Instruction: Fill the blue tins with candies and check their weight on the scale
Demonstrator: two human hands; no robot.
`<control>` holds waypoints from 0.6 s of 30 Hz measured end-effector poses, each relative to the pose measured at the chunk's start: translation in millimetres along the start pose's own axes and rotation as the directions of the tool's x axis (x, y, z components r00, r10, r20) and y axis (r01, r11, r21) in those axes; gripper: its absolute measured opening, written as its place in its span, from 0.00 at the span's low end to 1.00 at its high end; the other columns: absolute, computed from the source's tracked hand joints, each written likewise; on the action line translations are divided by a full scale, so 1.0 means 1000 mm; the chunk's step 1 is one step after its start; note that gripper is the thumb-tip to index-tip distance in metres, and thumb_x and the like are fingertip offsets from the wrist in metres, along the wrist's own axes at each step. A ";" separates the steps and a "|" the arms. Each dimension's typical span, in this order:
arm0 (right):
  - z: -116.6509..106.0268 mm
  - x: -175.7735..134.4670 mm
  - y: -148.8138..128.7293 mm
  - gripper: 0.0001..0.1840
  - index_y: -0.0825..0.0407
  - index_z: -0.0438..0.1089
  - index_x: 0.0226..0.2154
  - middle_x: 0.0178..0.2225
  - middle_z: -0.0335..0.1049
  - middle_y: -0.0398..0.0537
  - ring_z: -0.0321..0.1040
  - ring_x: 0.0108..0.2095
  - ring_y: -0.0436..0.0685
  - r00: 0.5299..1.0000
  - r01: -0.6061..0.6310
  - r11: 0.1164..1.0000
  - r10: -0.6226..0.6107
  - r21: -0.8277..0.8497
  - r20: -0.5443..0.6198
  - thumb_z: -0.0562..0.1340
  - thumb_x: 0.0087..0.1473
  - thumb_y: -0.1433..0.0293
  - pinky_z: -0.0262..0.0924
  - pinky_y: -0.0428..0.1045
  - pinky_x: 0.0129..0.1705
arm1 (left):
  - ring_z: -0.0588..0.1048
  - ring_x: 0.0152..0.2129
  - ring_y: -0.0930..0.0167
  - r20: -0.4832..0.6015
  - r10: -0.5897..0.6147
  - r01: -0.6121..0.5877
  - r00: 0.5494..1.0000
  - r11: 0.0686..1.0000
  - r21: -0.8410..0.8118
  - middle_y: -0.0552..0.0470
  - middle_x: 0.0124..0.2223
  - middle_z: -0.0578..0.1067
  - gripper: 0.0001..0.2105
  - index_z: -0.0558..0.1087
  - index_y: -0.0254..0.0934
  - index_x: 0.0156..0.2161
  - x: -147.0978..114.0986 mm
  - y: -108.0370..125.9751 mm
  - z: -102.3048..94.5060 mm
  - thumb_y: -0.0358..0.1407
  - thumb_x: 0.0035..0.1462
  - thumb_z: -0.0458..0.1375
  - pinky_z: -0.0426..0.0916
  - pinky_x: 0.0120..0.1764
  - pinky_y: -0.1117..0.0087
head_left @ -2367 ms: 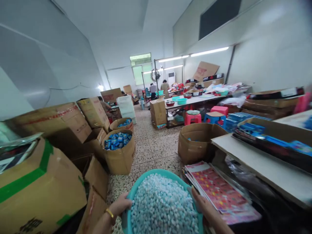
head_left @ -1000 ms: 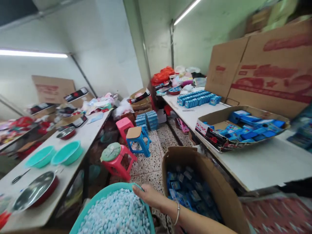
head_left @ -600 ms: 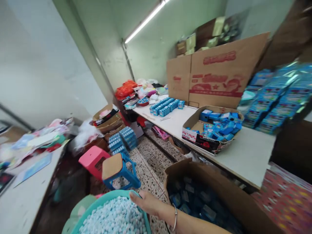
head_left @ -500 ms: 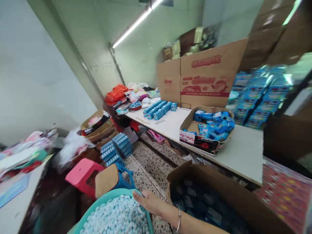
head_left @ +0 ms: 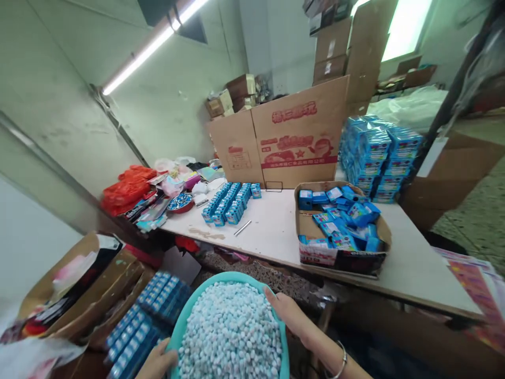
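A turquoise basin [head_left: 188,306] filled with small pale blue and white pellets [head_left: 232,331] is held low in front of me, short of the table. My left hand [head_left: 160,360] grips its left rim, the fingers partly cut off by the basin wall. On the opposite side my right hand [head_left: 286,310], with a silver bracelet at the wrist, is closed over the right rim, thumb on top. Beyond the basin stands a white table [head_left: 272,223] bearing rows of small blue boxes [head_left: 229,202] and a metal rod [head_left: 242,228].
An open carton [head_left: 339,260] of blue packets stands at the table's right. Behind rises a big cardboard sheet [head_left: 300,137], with wrapped blue packs [head_left: 379,152] beside it. Stacked blue packs [head_left: 138,326] and open cartons [head_left: 79,284] occupy the lower left. A red bowl [head_left: 182,207] sits at the table's far left.
The view has swung right and come closer to the table. The basin has risen into fuller view, and my left hand now shows on its rim. The stools have left the view.
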State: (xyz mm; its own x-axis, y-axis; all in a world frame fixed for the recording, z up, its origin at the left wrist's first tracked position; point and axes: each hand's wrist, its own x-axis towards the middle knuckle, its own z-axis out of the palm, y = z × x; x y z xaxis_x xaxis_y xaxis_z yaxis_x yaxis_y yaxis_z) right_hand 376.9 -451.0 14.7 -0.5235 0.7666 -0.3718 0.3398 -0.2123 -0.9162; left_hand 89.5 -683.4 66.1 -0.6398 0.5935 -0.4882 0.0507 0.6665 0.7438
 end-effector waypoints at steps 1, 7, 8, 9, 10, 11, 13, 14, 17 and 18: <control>-0.002 0.026 -0.002 0.37 0.52 0.64 0.23 0.25 0.68 0.46 0.64 0.31 0.58 1.000 -0.018 1.000 0.018 0.010 -0.024 0.51 0.45 0.33 0.56 0.49 0.33 | 0.73 0.25 0.66 0.017 -0.004 0.004 1.000 0.999 0.037 0.56 0.22 0.69 0.11 0.67 0.37 0.27 0.033 0.016 0.004 0.38 0.35 0.62 0.71 0.30 0.68; -0.033 0.156 -0.027 0.39 0.54 0.70 0.29 0.33 0.75 0.53 0.70 0.40 0.63 0.979 -0.097 0.990 0.113 0.098 -0.169 0.53 0.45 0.34 0.61 0.51 0.40 | 0.66 0.17 0.72 0.146 -0.034 -0.038 0.989 0.887 0.461 0.59 0.19 0.62 0.09 0.66 0.36 0.31 0.215 0.148 0.045 0.34 0.40 0.57 0.61 0.20 0.73; -0.039 0.171 -0.032 0.39 0.54 0.70 0.30 0.33 0.75 0.54 0.71 0.39 0.63 0.968 -0.133 0.985 0.153 0.112 -0.197 0.52 0.45 0.34 0.62 0.52 0.38 | 0.65 0.16 0.72 0.182 -0.034 -0.064 0.983 0.858 0.509 0.59 0.19 0.63 0.10 0.67 0.35 0.33 0.243 0.172 0.055 0.33 0.41 0.56 0.61 0.20 0.73; -0.046 0.185 -0.036 0.40 0.54 0.70 0.31 0.32 0.74 0.54 0.71 0.36 0.62 0.954 -0.179 0.975 0.205 0.131 -0.221 0.52 0.45 0.34 0.62 0.51 0.35 | 0.65 0.16 0.72 0.216 -0.034 -0.090 0.976 0.837 0.540 0.59 0.19 0.63 0.10 0.68 0.35 0.34 0.271 0.196 0.066 0.32 0.41 0.56 0.60 0.20 0.73; -0.052 0.198 -0.039 0.41 0.54 0.70 0.32 0.30 0.74 0.54 0.71 0.32 0.61 0.934 -0.229 0.961 0.262 0.156 -0.245 0.51 0.45 0.33 0.62 0.51 0.31 | 0.65 0.16 0.72 0.247 -0.031 -0.115 0.968 0.823 0.557 0.59 0.19 0.64 0.11 0.68 0.34 0.35 0.299 0.218 0.077 0.31 0.42 0.56 0.60 0.20 0.73; -0.057 0.210 -0.040 0.41 0.54 0.70 0.33 0.28 0.73 0.53 0.70 0.27 0.59 0.912 -0.272 0.945 0.314 0.183 -0.265 0.50 0.45 0.33 0.61 0.50 0.27 | 0.66 0.17 0.72 0.279 -0.025 -0.144 0.960 0.811 0.567 0.59 0.20 0.64 0.11 0.69 0.33 0.35 0.328 0.240 0.090 0.30 0.42 0.56 0.60 0.20 0.73; -0.068 0.237 -0.040 0.42 0.53 0.70 0.36 0.24 0.71 0.50 0.67 0.21 0.57 0.871 -0.322 0.916 0.386 0.240 -0.304 0.48 0.46 0.33 0.57 0.50 0.21 | 0.67 0.19 0.72 0.347 0.001 -0.220 0.938 0.775 0.592 0.58 0.21 0.65 0.09 0.70 0.32 0.34 0.387 0.281 0.121 0.28 0.43 0.58 0.60 0.21 0.73; -0.073 0.251 -0.038 0.42 0.53 0.70 0.37 0.23 0.70 0.49 0.66 0.19 0.57 0.851 -0.334 0.904 0.411 0.267 -0.327 0.48 0.46 0.33 0.56 0.49 0.19 | 0.68 0.20 0.72 0.384 0.018 -0.265 0.923 0.753 0.603 0.57 0.21 0.66 0.08 0.71 0.32 0.34 0.416 0.302 0.138 0.27 0.44 0.60 0.61 0.22 0.73; -0.084 0.294 -0.038 0.42 0.53 0.68 0.39 0.20 0.67 0.47 0.66 0.18 0.57 0.771 -0.344 0.863 0.485 0.371 -0.413 0.47 0.48 0.34 0.54 0.49 0.18 | 0.70 0.24 0.74 0.521 0.066 -0.428 0.851 0.661 0.616 0.55 0.29 0.71 0.08 0.71 0.31 0.37 0.498 0.361 0.197 0.34 0.55 0.61 0.67 0.27 0.73; -0.087 0.308 -0.041 0.41 0.54 0.68 0.39 0.19 0.65 0.46 0.65 0.17 0.56 0.732 -0.340 0.844 0.515 0.415 -0.447 0.48 0.49 0.35 0.54 0.49 0.17 | 0.71 0.26 0.74 0.578 0.082 -0.494 0.812 0.624 0.605 0.53 0.32 0.72 0.10 0.71 0.31 0.40 0.521 0.380 0.219 0.38 0.59 0.59 0.69 0.30 0.72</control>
State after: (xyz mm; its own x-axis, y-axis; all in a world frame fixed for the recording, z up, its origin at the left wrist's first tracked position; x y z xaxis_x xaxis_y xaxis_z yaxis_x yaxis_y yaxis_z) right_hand 270.1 -153.5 -49.1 0.1408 0.7224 -0.6770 0.1401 -0.6915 -0.7087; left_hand -57.0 -22.3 -6.0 -0.0717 0.7973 -0.5993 0.8117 0.3959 0.4295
